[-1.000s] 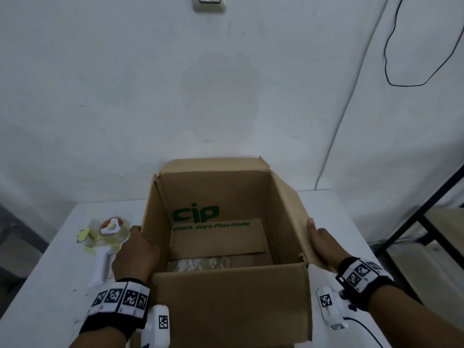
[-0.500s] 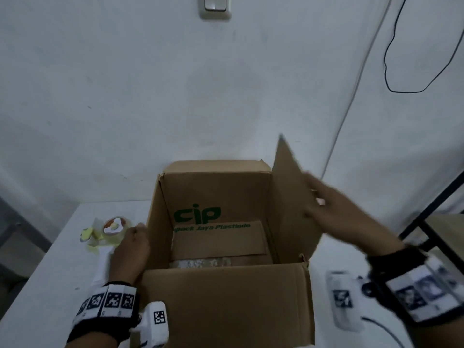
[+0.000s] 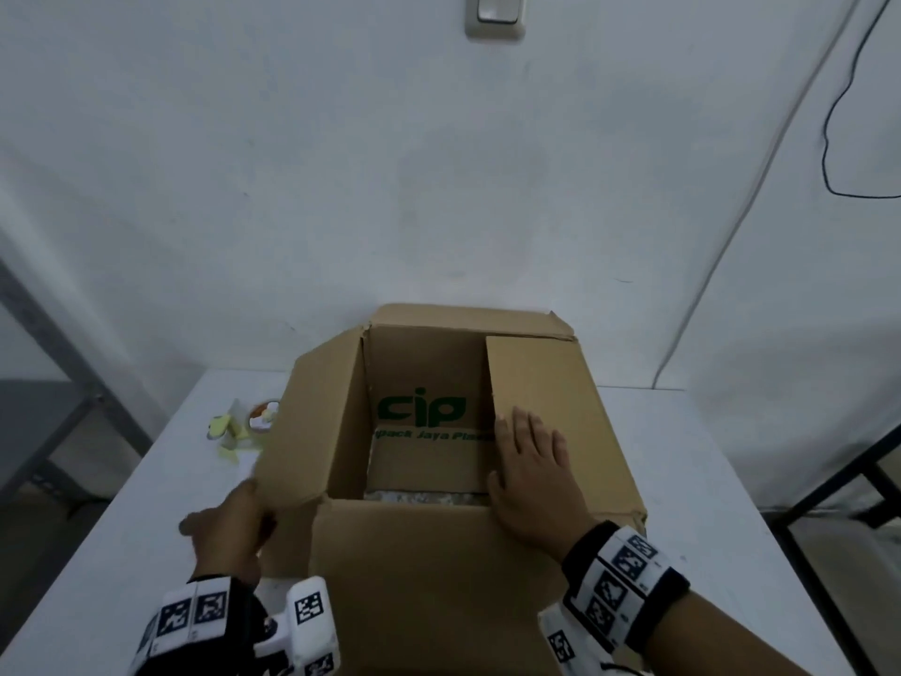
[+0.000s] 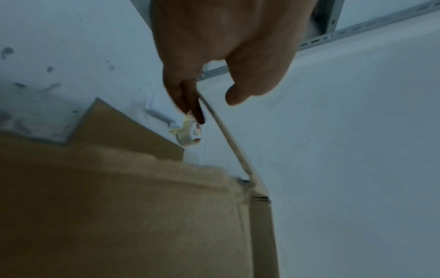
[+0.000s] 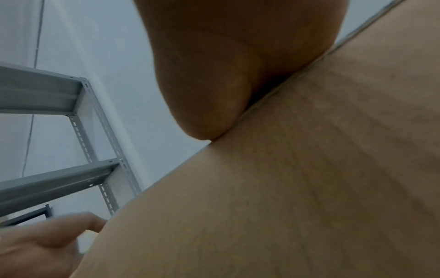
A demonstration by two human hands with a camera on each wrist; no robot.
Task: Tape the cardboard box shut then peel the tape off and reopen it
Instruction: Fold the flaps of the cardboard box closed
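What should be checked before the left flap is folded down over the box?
1. Right flap folded down over the cardboard box: ok, right hand lies flat on it.
2. Left flap held: ok, left hand is at its outer edge, flap raised and slanting.
3. Near flap clear of the opening: ok, it hangs down the front.
4. Far flap clear: ok, it stands behind.
5. Tape dispenser within reach: ok, on the table left of the box.
6. Tape end free: cannot tell.
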